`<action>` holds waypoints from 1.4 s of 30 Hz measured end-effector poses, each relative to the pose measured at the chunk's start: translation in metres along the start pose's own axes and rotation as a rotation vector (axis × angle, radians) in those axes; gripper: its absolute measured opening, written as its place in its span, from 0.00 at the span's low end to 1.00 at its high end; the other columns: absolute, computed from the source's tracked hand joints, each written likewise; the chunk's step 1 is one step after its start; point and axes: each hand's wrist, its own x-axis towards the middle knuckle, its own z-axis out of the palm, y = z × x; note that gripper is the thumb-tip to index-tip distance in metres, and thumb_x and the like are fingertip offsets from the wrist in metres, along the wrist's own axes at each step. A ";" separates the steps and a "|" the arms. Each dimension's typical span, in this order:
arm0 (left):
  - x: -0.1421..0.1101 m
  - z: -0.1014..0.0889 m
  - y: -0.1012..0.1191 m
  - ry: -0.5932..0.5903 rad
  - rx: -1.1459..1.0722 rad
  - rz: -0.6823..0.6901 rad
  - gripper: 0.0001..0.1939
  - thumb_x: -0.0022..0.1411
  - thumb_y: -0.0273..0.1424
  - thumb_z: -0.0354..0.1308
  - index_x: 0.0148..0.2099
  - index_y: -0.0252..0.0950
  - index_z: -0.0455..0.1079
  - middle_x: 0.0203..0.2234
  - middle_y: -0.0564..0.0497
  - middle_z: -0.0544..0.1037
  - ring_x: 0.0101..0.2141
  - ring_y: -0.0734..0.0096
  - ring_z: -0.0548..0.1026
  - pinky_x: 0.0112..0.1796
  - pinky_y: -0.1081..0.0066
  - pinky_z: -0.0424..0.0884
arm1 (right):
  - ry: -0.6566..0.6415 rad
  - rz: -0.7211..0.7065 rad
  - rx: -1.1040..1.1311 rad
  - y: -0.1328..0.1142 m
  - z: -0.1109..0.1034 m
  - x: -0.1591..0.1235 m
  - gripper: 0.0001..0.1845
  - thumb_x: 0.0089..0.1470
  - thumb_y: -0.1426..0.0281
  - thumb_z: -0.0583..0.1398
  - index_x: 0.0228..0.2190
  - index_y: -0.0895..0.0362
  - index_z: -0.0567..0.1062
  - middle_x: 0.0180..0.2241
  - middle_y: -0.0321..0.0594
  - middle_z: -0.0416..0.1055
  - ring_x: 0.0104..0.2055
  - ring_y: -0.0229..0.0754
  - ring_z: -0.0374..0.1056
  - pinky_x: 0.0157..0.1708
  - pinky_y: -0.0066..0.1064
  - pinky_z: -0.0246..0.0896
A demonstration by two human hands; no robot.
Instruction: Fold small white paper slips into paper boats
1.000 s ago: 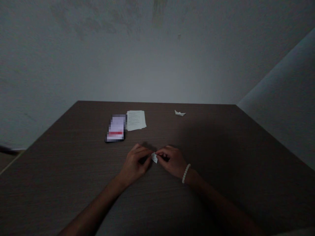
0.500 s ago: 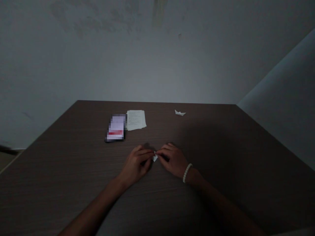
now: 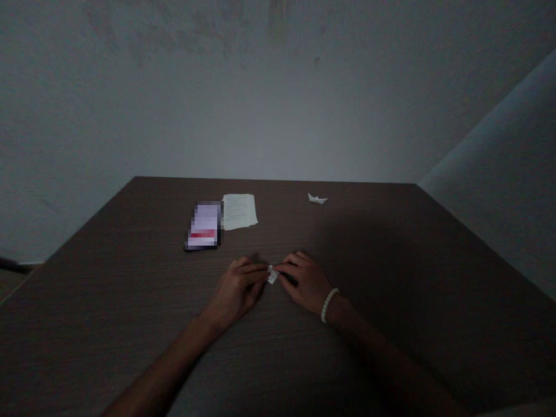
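Observation:
A small folded piece of paper (image 3: 272, 275) with print on it is pinched between my two hands, low over the middle of the table. My left hand (image 3: 240, 288) grips its left side with thumb and fingers closed. From the other side, my right hand (image 3: 305, 284) holds the right edge between thumb and fingertips; a bracelet of pale beads (image 3: 329, 304) circles that wrist. Fingertips cover part of the paper, so its exact fold is hard to make out. Beyond the hands, to the right, a small white paper boat (image 3: 317, 198) rests on the table.
A stack of printed paper sheets (image 3: 240, 211) lies at the back, left of centre. Against its left side is a phone (image 3: 203, 226) with a lit, blurred screen. The dark wooden table (image 3: 130, 260) reaches back to a grey wall (image 3: 278, 116).
My fingers have shifted slightly on the paper, and its visible part has changed shape. Both hands stay in nearly the same place. The boat, sheets and phone have not moved.

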 end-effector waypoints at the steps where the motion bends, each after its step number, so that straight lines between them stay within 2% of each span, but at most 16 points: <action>1: 0.000 0.000 -0.001 -0.002 0.002 0.008 0.13 0.64 0.23 0.53 0.45 0.38 0.76 0.40 0.48 0.80 0.36 0.63 0.72 0.38 0.61 0.69 | -0.008 -0.003 -0.010 0.000 0.000 0.000 0.11 0.58 0.72 0.58 0.43 0.54 0.76 0.38 0.40 0.71 0.41 0.42 0.63 0.43 0.35 0.60; 6: -0.001 0.000 -0.002 -0.018 0.038 0.029 0.13 0.63 0.23 0.52 0.45 0.36 0.76 0.41 0.47 0.80 0.36 0.62 0.72 0.37 0.60 0.69 | -0.032 -0.026 -0.063 0.000 -0.003 0.000 0.12 0.59 0.71 0.58 0.44 0.52 0.77 0.37 0.40 0.69 0.40 0.43 0.62 0.42 0.35 0.59; 13: 0.002 -0.007 0.004 -0.115 0.096 0.047 0.13 0.62 0.22 0.52 0.43 0.37 0.76 0.40 0.48 0.80 0.36 0.62 0.71 0.37 0.61 0.69 | -0.047 -0.046 -0.106 0.003 -0.003 0.000 0.12 0.60 0.70 0.58 0.44 0.49 0.77 0.36 0.40 0.67 0.39 0.43 0.60 0.41 0.36 0.55; 19: 0.000 -0.009 0.008 -0.182 0.148 0.039 0.12 0.64 0.25 0.51 0.45 0.36 0.74 0.43 0.47 0.78 0.40 0.60 0.71 0.40 0.59 0.67 | -0.049 -0.049 -0.121 0.003 -0.003 0.000 0.12 0.59 0.71 0.58 0.43 0.49 0.77 0.36 0.40 0.66 0.40 0.43 0.59 0.40 0.36 0.53; 22: 0.002 -0.012 0.011 -0.219 0.171 0.041 0.12 0.65 0.27 0.50 0.43 0.36 0.75 0.42 0.47 0.78 0.39 0.60 0.70 0.39 0.59 0.67 | -0.040 -0.055 -0.125 0.002 -0.004 0.000 0.11 0.59 0.70 0.58 0.42 0.49 0.78 0.36 0.40 0.66 0.40 0.43 0.59 0.39 0.35 0.53; 27: 0.005 -0.018 0.015 -0.251 0.131 0.061 0.12 0.65 0.28 0.50 0.41 0.37 0.75 0.41 0.46 0.77 0.41 0.59 0.70 0.42 0.58 0.67 | -0.037 -0.010 -0.114 -0.001 -0.005 0.001 0.11 0.59 0.67 0.59 0.43 0.49 0.78 0.36 0.40 0.66 0.40 0.43 0.58 0.39 0.36 0.53; 33: 0.004 -0.022 0.014 -0.299 0.105 0.057 0.12 0.65 0.29 0.50 0.42 0.38 0.76 0.44 0.47 0.76 0.43 0.59 0.70 0.43 0.57 0.68 | -0.017 0.044 -0.081 -0.004 -0.003 0.003 0.09 0.58 0.65 0.60 0.40 0.48 0.79 0.35 0.39 0.66 0.39 0.42 0.58 0.39 0.35 0.53; 38: 0.003 -0.021 0.015 -0.291 0.102 0.049 0.11 0.64 0.28 0.52 0.42 0.38 0.76 0.46 0.47 0.76 0.44 0.59 0.69 0.45 0.57 0.68 | 0.012 0.075 -0.070 -0.007 -0.002 0.004 0.07 0.56 0.65 0.62 0.36 0.49 0.80 0.34 0.38 0.66 0.38 0.42 0.58 0.38 0.35 0.53; 42: 0.003 -0.019 0.015 -0.245 0.088 0.045 0.12 0.63 0.28 0.52 0.43 0.38 0.75 0.44 0.47 0.77 0.43 0.60 0.70 0.44 0.58 0.68 | 0.021 0.078 -0.065 -0.006 -0.002 0.003 0.06 0.55 0.65 0.63 0.35 0.50 0.80 0.34 0.39 0.66 0.38 0.42 0.58 0.38 0.35 0.53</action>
